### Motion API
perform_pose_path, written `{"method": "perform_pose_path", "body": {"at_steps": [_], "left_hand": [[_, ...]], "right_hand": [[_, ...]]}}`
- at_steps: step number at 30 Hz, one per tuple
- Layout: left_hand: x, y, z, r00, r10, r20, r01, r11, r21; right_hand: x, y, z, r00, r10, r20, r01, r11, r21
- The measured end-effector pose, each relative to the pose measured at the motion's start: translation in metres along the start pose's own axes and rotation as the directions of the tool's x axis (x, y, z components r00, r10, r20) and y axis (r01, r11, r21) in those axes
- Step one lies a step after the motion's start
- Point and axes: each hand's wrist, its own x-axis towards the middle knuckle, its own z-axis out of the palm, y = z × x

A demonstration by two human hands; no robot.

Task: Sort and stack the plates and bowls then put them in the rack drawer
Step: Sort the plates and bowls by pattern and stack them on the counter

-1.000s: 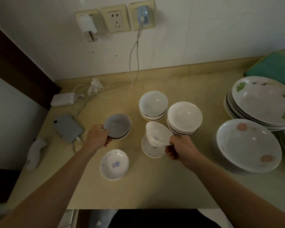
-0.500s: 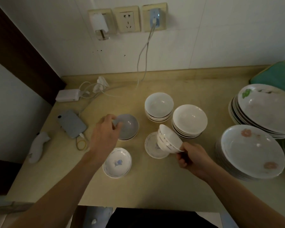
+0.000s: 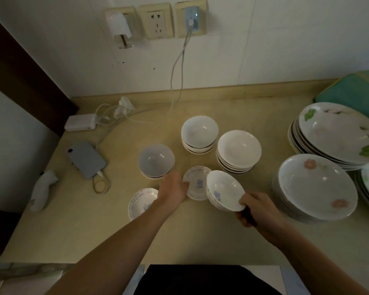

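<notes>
My right hand (image 3: 257, 208) grips a white bowl with blue flowers (image 3: 225, 189) by its near rim and holds it tilted above the counter. My left hand (image 3: 173, 189) reaches to the left edge of a small blue-flower saucer (image 3: 196, 184) and touches it; its fingers are hidden from view. A second small saucer (image 3: 140, 202) lies under my left forearm. A grey bowl (image 3: 156, 160) sits on a short stack behind my left hand. Two stacks of white bowls (image 3: 199, 133) (image 3: 238, 150) stand further back.
Stacks of large floral plates (image 3: 316, 186) (image 3: 336, 133) fill the right side, with a teal cloth (image 3: 358, 90) behind. A phone (image 3: 86, 159), a white charger (image 3: 80, 122), cables and a rubber band (image 3: 100, 185) lie at the left. Wall sockets (image 3: 157, 21) are above the counter.
My left hand left the grey bowl and moved right to the middle saucer. My right hand lifted the flowered bowl off that saucer and drew it right and nearer.
</notes>
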Motion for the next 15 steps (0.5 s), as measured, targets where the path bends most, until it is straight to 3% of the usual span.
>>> {"method": "perform_pose_path", "body": {"at_steps": [9,15], "left_hand": [[0.006,-0.002,-0.005,0.989,-0.127,0.080,0.146,0.936,-0.322],[-0.007,-0.007,-0.020,0.993,-0.113,0.036,0.118,0.895,-0.430]], "right_hand": [[-0.007,0.013,-0.002,1.000,-0.010,0.004,0.010,0.999,-0.037],[-0.013,0.014,-0.002,1.000,-0.021,0.022,0.021,1.000,-0.004]]}}
